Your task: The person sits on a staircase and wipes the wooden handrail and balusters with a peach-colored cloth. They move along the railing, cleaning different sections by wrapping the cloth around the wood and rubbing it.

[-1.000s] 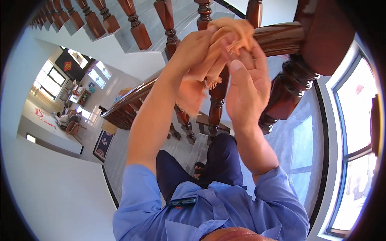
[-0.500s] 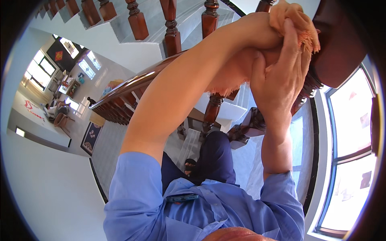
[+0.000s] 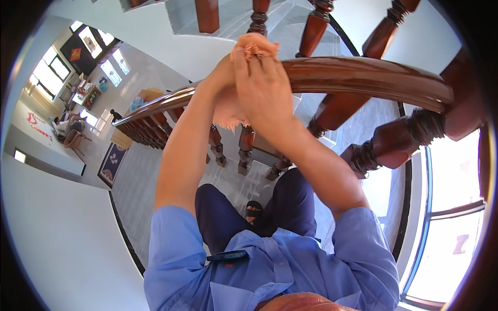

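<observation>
An orange fringed cloth (image 3: 258,45) is wrapped over the dark polished wooden handrail (image 3: 363,78), and its ragged edge hangs below the rail. My right hand (image 3: 263,90) presses on the cloth from the near side, fingers closed over it. Close against it, my left hand (image 3: 224,73) grips the cloth on the rail; its fingers are largely hidden behind the right hand and the cloth. To the right of both hands, the bare rail curves into a thick dark wooden newel post (image 3: 464,98).
Turned balusters (image 3: 332,111) stand under the rail, and grey stair treads (image 3: 228,18) rise beyond. A bright window (image 3: 454,176) is at the right. A white wall (image 3: 57,228) stands at the left. Far below left lies a room with a chair (image 3: 75,140) and a table (image 3: 87,96).
Both hands have slid the cloth leftward along the rail, away from the newel post. The view has shifted, showing more of the curved rail.
</observation>
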Demonstrator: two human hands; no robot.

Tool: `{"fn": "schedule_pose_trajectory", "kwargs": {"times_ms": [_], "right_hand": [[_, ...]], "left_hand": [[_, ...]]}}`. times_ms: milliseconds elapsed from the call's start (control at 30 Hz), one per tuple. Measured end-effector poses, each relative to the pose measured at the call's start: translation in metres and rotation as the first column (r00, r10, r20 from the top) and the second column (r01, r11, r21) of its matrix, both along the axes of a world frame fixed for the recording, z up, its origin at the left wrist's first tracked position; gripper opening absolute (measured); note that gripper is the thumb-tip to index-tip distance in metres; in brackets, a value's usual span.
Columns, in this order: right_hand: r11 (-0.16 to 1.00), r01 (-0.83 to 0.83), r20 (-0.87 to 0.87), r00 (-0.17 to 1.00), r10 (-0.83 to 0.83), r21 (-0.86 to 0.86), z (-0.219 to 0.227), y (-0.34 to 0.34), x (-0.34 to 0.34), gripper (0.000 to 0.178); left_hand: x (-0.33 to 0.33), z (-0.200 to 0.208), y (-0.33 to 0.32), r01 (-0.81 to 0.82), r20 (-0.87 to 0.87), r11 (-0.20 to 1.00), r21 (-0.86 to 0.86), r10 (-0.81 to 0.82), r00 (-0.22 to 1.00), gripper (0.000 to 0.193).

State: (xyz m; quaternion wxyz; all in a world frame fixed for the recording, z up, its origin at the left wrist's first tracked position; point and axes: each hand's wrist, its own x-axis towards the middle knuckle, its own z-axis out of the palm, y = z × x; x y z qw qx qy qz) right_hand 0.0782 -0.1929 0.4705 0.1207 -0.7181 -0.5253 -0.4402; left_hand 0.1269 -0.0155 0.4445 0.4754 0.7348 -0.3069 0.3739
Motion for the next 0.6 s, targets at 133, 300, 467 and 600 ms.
{"fn": "schedule_pose_trajectory", "kwargs": {"times_ms": [133,300,467,600], "right_hand": [[0.995,0.042,-0.107,0.993,-0.052,-0.094,-0.029,0.071,-0.026,0.056],[0.965,0.052,-0.144,0.985,-0.091,-0.257,-0.069,0.141,-0.046,0.060],[0.897,0.120,-0.079,0.982,-0.169,-0.425,-0.087,0.178,-0.060,0.068],[0.876,0.098,-0.062,0.988,-0.144,-0.472,-0.101,0.193,-0.064,0.067]], "left_hand": [[-0.011,-0.068,0.094,0.008,-0.258,0.999,-0.035,-0.016,0.966,0.014],[-0.048,-0.115,0.151,-0.281,-0.433,0.959,-0.046,0.234,0.870,0.020],[-0.074,-0.144,0.175,-0.472,-0.464,0.873,-0.122,0.370,0.804,0.027],[-0.102,-0.147,0.176,-0.589,-0.505,0.808,-0.021,0.500,0.704,0.028]]}}
